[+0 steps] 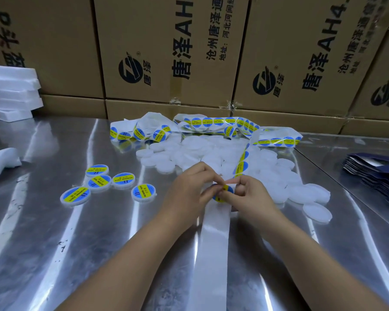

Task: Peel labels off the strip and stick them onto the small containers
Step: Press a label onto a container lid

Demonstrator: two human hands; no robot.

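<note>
A long white backing strip [213, 239] runs from the table's near edge up between my hands and on to a tangled heap of labelled strip [202, 125] at the back. My left hand [190, 187] and my right hand [247, 194] meet over the strip, both pinching a round blue and yellow label [225, 191]. A heap of small white round containers [211, 153] lies just beyond my hands. Several labelled containers [99, 182] lie to the left on the metal table [54, 243].
Cardboard boxes [166, 52] wall off the back. White foam sheets [9, 93] are stacked at far left, with a white bag [0, 162] below them. Dark blue flat cartons [377, 176] are stacked at right. A loose white container [317, 212] lies by my right hand.
</note>
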